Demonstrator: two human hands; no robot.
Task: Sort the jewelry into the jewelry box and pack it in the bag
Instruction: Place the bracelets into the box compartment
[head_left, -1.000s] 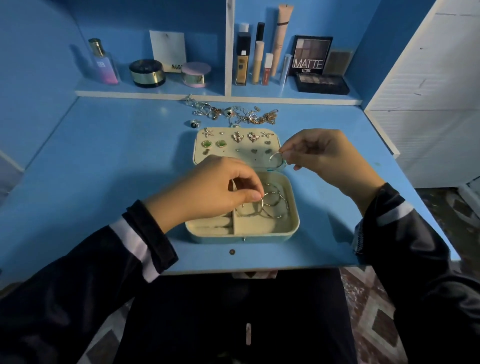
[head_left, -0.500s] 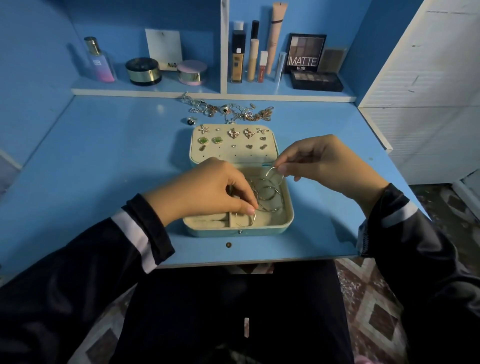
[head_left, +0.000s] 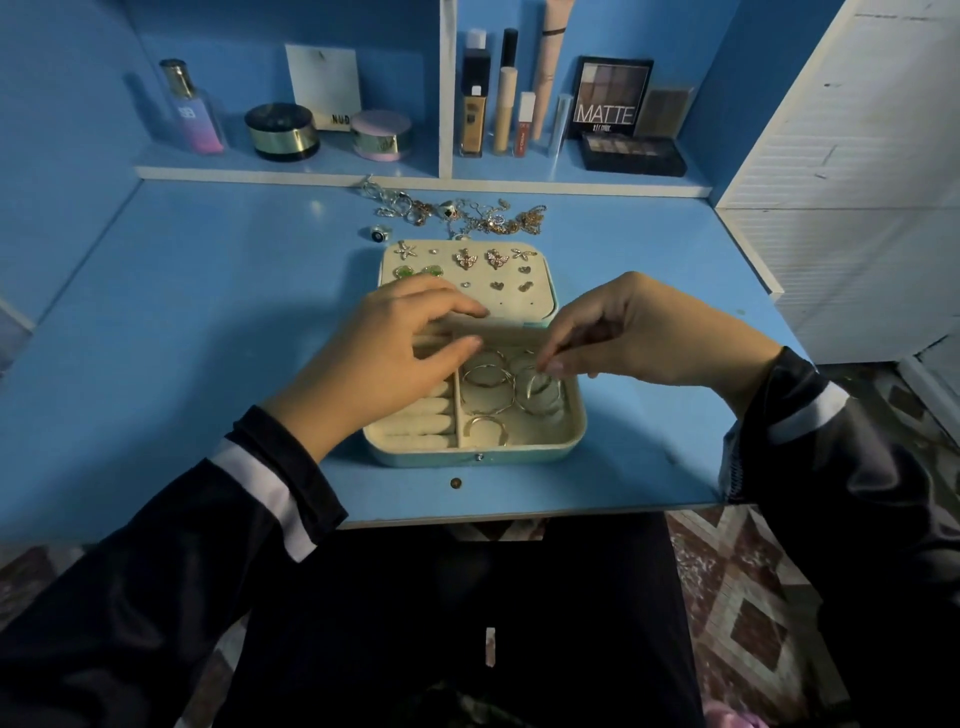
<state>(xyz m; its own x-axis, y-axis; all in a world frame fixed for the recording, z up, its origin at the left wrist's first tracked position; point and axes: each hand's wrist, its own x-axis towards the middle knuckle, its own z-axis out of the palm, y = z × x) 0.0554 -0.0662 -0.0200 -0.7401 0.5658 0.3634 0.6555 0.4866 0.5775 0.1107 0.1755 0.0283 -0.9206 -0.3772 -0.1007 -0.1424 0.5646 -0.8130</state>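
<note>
Jewelry box (head_left: 519, 451) lies open on the counter (head_left: 208, 312); left hand (head_left: 384, 358) hovers loose, empty; right hand (head_left: 639, 332) pinches a hoop (head_left: 535, 389).

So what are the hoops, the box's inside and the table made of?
Hoops: probably metal, silvery and polished; they catch bright glints.
Box inside: soft cream fabric, maybe velvet; it looks matte and is padded into rolls.
Table: smooth blue board, painted or laminated, I can't tell which; it shows a faint sheen.

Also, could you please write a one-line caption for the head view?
Right hand pinches a hoop earring over the open jewelry box; left hand hovers open above it.
</note>
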